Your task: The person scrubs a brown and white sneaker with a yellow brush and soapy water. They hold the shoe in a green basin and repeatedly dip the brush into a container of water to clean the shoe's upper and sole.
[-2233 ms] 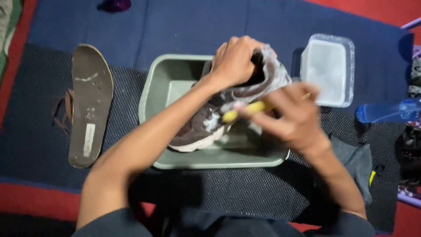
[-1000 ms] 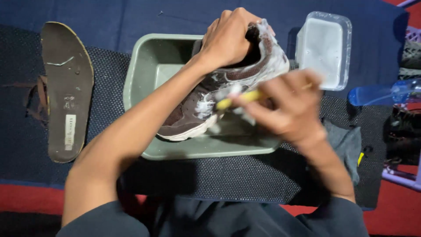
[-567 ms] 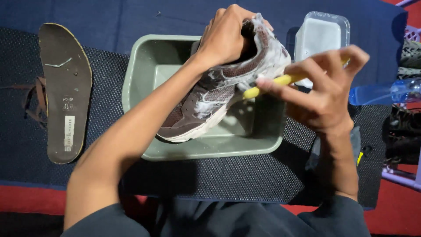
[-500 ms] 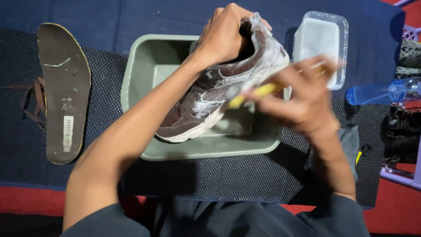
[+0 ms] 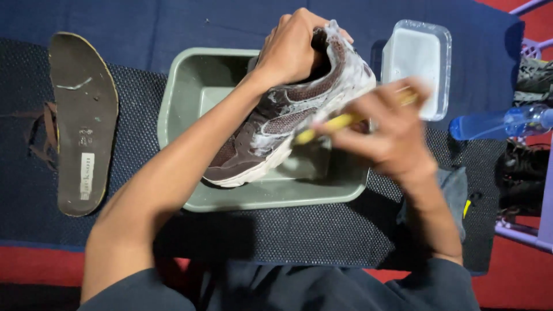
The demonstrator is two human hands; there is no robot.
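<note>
Soapy shoe scrubbed over a basin

The left hand (image 5: 291, 49) clamps the foamy brown mesh sneaker (image 5: 288, 115) above the grey-green plastic basin (image 5: 190, 86); the right hand (image 5: 391, 132) is closed around a yellow-handled brush (image 5: 331, 124) against its side.

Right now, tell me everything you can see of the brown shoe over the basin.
The brown shoe is a mesh-panelled sneaker with a pale sole, streaked with white suds along its side and heel. It is tilted, toe down toward the near rim of the grey-green basin, heel raised. The left hand grips it at the opening. The right hand, blurred, holds a yellow-handled brush against its side. Whether the toe rests on the basin floor cannot be told.
</note>
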